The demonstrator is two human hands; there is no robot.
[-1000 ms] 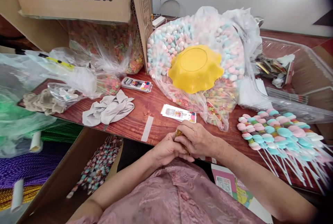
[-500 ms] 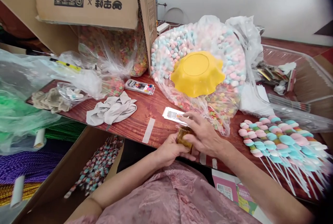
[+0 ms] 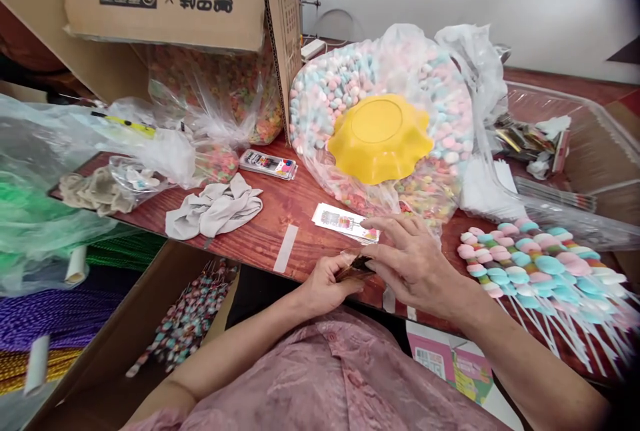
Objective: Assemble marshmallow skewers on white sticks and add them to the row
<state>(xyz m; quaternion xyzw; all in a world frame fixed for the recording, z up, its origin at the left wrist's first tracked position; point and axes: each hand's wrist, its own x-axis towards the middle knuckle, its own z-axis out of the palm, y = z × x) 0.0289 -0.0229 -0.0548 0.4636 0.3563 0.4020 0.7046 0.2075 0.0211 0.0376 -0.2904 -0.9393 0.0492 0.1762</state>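
Note:
Low over the table's front edge, my left hand (image 3: 325, 287) is closed around a small shiny gold-brown bundle (image 3: 354, 267). Its exact kind is not clear, since the fingers cover much of it. From the right, my right hand (image 3: 413, 264) reaches over, its thumb and a finger closed at the bundle's right end. The index finger stretches out above a stack of white printed cards (image 3: 343, 221), which lies just beyond the hands.
A yellow scalloped bowl (image 3: 380, 134) sits upside down on a bag of marshmallows (image 3: 335, 84). Marshmallow skewers (image 3: 540, 261) lie at right, beside a clear plastic bin (image 3: 600, 171). Left are a grey cloth (image 3: 215, 207), a cardboard box (image 3: 165, 4) and a lower box of skewers (image 3: 190, 317).
The bundle has tipped flatter in my left hand. My right hand has shifted slightly right, uncovering more of the card stack.

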